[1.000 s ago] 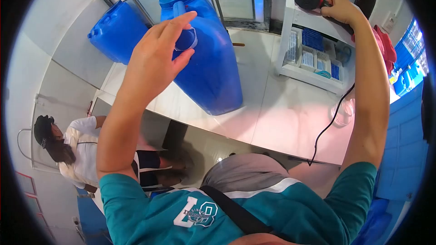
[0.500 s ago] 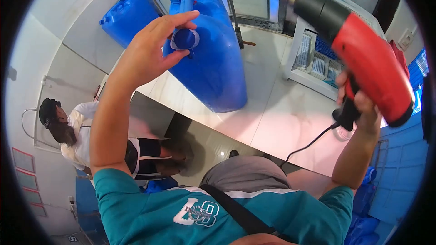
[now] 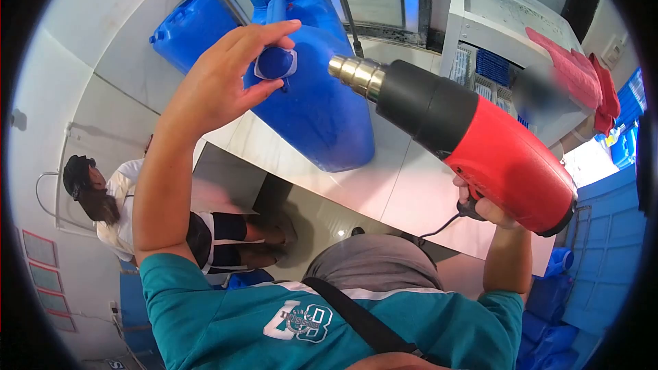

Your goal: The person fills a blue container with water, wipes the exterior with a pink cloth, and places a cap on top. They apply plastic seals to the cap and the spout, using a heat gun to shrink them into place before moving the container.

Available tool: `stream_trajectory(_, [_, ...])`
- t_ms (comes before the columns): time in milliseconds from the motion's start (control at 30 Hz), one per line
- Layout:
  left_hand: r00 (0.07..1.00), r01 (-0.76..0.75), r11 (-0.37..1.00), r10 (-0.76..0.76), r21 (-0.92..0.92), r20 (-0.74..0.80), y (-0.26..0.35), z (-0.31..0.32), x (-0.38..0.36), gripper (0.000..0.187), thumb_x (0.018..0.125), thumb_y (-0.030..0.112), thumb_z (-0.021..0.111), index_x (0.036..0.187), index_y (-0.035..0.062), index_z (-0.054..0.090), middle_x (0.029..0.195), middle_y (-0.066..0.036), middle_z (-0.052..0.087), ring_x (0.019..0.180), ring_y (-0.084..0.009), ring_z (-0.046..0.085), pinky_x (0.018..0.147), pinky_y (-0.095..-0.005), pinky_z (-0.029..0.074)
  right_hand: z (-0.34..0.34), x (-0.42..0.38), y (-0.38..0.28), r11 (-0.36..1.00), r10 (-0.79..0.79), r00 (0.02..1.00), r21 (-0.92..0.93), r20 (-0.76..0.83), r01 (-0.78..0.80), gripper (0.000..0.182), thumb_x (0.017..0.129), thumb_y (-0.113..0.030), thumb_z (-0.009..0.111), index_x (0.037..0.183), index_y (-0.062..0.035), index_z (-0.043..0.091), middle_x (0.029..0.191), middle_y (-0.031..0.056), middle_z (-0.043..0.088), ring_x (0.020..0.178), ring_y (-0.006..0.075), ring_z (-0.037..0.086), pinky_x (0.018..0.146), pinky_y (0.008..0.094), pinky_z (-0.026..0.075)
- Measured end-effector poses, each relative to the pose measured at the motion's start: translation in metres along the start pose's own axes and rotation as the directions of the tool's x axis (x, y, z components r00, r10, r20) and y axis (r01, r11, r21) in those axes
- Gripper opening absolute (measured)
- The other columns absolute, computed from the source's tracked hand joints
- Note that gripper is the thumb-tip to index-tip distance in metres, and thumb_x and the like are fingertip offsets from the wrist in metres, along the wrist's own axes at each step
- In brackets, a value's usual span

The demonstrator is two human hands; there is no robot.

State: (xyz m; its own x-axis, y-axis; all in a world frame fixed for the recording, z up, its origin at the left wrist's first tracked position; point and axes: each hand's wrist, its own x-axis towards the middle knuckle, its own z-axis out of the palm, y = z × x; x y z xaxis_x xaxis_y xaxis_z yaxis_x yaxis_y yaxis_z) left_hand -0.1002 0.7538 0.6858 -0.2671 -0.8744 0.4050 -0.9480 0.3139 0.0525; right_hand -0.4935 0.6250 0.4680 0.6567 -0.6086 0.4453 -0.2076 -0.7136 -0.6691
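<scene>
A large blue plastic jug stands on the pale counter, with a round blue cap on its small spout. A thin clear plastic band rings the cap. My left hand grips the banded cap, forefinger along the top and thumb below. In my right hand is a red and black heat gun, held by its handle, which the body partly hides. Its metal nozzle points left toward the cap, a short distance from it. The gun's cord runs down past the counter edge.
Another blue jug stands at the back left. A white cabinet with small baskets and a red cloth is at the right. A person is at the left below the tiled counter. More blue containers sit lower right.
The heat gun in my right hand has swung left and down, bringing its nozzle closer to the cap. My left hand stays at the cap, almost unmoved.
</scene>
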Motion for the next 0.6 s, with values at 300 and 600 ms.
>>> stream_trajectory(300, [1.0, 0.004, 1.0, -0.005, -0.027, -0.028, 0.001, -0.001, -0.007, 0.071, 0.076, 0.0, 0.078, 0.141, 0.0146, 0.053, 0.116, -0.005, 0.066, 0.105, -0.0213, 0.062, 0.09, -0.0326, 0.05, -0.003, 0.007, -0.014, 0.651, 0.27, 0.922, 0.653, 0.279, -0.388, 0.047, 0.088, -0.03, 0.069, 0.124, -0.0002, 0.06, 0.108, 0.0128, 0.068, 0.084, 0.0181, 0.066, 0.076, 0.0312, 0.053])
stream_trajectory(600, [0.997, -0.062, 0.998, 0.063, 0.028, -0.04, 0.002, -0.003, -0.008, 0.069, 0.076, 0.001, 0.078, 0.139, 0.0138, 0.053, 0.117, -0.005, 0.066, 0.105, -0.0224, 0.062, 0.086, -0.0315, 0.05, -0.012, 0.022, -0.043, 0.585, -0.029, 0.974, 0.794, 0.224, -0.165, 0.06, 0.095, -0.045, 0.059, 0.128, 0.0048, 0.055, 0.111, 0.0259, 0.065, 0.089, 0.0242, 0.068, 0.076, 0.0312, 0.055])
